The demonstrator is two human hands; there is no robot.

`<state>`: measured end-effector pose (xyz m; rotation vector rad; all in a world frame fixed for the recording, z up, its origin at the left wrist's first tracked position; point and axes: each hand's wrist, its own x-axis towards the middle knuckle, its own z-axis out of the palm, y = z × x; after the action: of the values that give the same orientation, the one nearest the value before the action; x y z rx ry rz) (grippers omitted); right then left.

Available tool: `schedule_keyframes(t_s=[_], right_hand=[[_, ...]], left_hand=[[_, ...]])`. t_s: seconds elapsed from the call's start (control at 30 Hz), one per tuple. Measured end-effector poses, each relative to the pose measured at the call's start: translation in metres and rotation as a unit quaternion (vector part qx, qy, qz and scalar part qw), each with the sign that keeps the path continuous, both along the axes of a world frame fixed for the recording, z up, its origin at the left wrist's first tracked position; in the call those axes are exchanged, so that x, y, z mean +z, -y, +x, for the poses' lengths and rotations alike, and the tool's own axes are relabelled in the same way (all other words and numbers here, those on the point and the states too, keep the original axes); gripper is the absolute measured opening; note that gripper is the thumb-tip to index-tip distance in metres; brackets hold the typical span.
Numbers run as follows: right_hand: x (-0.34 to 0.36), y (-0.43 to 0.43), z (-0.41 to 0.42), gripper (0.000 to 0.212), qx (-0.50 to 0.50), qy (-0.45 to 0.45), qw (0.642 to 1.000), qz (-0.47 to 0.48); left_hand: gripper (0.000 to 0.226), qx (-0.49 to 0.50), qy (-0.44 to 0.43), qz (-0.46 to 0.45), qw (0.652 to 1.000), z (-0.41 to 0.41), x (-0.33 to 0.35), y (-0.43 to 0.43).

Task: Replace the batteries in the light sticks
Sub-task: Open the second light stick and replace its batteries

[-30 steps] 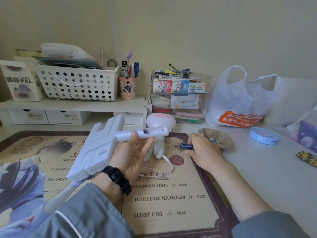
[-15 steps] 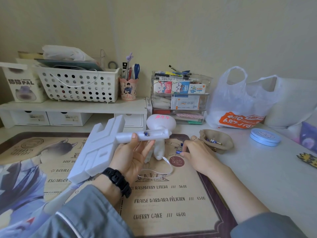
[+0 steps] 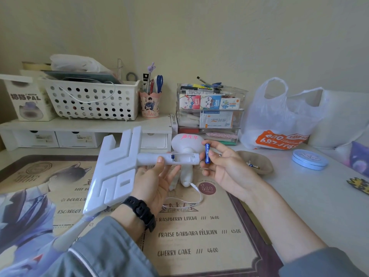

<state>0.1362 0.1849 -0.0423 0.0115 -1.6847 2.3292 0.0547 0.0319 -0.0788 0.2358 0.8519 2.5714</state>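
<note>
Head view: where is the white light stick (image 3: 117,168)?

– It is in the air above the near middle of the desk mat (image 3: 199,242). The left hand (image 3: 155,180) holds it by the handle, palm up, with the thumb on top and the fingers under it. The angular head points to the left. The battery compartment (image 3: 183,156) in the handle is open and faces up. At its left end I see something small and blue, but I cannot tell what it is.

– And the right hand (image 3: 225,168)?

– It pinches a blue battery (image 3: 207,153) between the thumb and the fingertips. The battery stands upright, just beside the right end of the handle. I cannot tell if they touch.

– What is around them?

– A second light stick (image 3: 186,142), with a round head and red characters, lies on the far edge of the mat, behind the hands. A brown pouch (image 3: 257,160) lies on the desk (image 3: 319,206) just right of the mat, and a round blue tin (image 3: 309,161) is further right. A plastic bag (image 3: 279,120) stands at the far edge of the desk. A white basket (image 3: 89,100) sits on a low shelf (image 3: 79,124) at the far left.
</note>
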Motion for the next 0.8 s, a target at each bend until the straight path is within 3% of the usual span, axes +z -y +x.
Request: schedule_keyframes(t_s=[0.2,0.57,0.8], right_hand=[[0.0044,0.0046,0.0041,0.015,0.041,-0.013,0.997,-0.066],[0.0046,0.0045,0.0073,0.021,0.072,-0.019,0.996,-0.046],[0.0049,0.0033,0.0075,0.02,0.09,-0.029,0.995,-0.034]], left_hand=[[0.034,0.003,0.006,-0.001,1.0,0.0017,0.0001,-0.0002],[0.038,0.009,0.028,0.002,1.0,-0.002,-0.0015,-0.0005],[0.022,-0.002,0.032,-0.003,0.999,-0.0037,-0.0026,-0.0006]])
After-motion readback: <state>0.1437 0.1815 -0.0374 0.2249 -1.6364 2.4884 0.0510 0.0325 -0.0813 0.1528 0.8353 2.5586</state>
